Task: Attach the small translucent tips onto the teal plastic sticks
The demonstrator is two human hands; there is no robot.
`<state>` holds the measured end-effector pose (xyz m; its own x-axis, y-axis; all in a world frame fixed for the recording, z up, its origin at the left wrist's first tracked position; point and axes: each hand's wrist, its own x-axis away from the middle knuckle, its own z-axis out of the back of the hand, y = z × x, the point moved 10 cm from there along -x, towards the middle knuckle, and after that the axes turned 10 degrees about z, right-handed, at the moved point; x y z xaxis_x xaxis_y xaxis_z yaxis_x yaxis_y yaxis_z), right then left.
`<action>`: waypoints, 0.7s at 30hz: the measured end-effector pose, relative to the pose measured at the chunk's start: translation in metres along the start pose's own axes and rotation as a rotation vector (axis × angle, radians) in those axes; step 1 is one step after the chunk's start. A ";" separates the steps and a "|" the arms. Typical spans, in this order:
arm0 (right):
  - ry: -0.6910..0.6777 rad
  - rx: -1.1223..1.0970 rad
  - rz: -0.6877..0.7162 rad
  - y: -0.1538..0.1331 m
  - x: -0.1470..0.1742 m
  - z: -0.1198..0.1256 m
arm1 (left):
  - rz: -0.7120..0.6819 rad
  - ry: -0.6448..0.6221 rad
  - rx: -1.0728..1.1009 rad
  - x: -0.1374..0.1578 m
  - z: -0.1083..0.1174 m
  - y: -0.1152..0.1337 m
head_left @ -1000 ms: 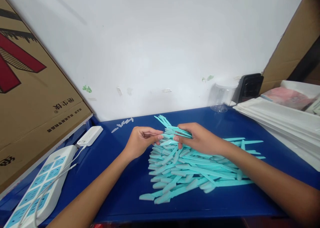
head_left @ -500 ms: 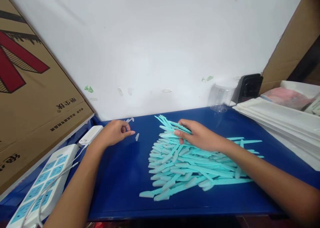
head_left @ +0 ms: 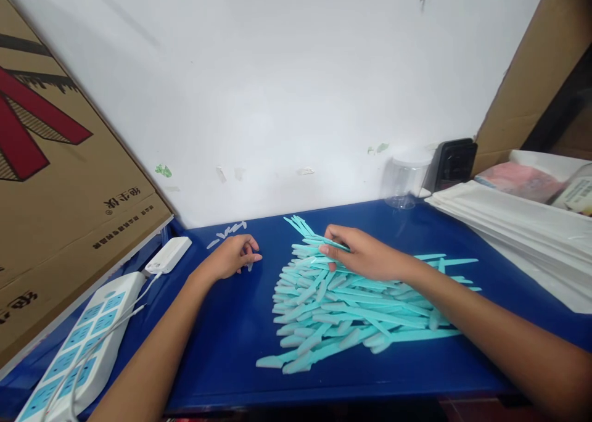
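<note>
My right hand (head_left: pixel 354 250) is closed round a small bunch of turquoise eyebrow razors (head_left: pixel 300 226), whose ends fan out past the fingers to the upper left. It is over the back of a large pile of the same razors (head_left: pixel 351 311), many with pale translucent covers on their blade ends. Left of the pile, my left hand (head_left: pixel 235 255) hangs low over the table, fingers loosely bent, with a gap between thumb and forefinger. A small clear cover (head_left: pixel 250 266) shows just under its thumb, partly hidden. Behind that hand lie several more clear covers (head_left: pixel 226 231).
A white power strip (head_left: pixel 87 342) with cables and a white adapter (head_left: pixel 169 254) line the left of the blue table (head_left: pixel 222 360). A printed carton (head_left: pixel 69 181) leans there. At the back right are a clear jar (head_left: pixel 407 181), a black holder (head_left: pixel 456 165) and stacked white sheets (head_left: pixel 509 231).
My left hand has moved right, over the loose clear cover that lay beside its fingertips. My right hand still holds its razors in about the same place. The view has shifted slightly.
</note>
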<state>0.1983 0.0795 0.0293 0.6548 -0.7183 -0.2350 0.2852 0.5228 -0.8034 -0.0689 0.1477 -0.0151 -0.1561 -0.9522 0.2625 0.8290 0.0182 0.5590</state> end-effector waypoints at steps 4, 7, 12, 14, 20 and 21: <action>0.002 0.006 -0.011 0.001 0.000 -0.001 | 0.015 -0.062 -0.012 0.003 0.003 -0.004; 0.002 0.002 -0.035 0.004 0.000 -0.001 | 0.044 -0.072 -0.049 0.002 0.004 -0.009; 0.012 -0.037 -0.069 0.006 0.001 0.000 | 0.078 -0.120 0.004 -0.001 -0.003 -0.016; 0.021 -0.044 -0.073 0.005 0.001 0.001 | 0.075 -0.136 0.013 0.000 -0.003 -0.015; 0.025 -0.083 -0.114 0.006 0.001 0.000 | -0.113 -0.065 -0.089 0.009 0.003 0.018; 0.027 -0.080 -0.117 0.007 0.001 0.000 | -0.150 -0.025 -0.066 0.011 0.006 0.026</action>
<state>0.2007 0.0822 0.0239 0.6014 -0.7846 -0.1507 0.3008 0.3970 -0.8671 -0.0526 0.1396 0.0074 -0.2933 -0.9349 0.1998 0.8286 -0.1444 0.5409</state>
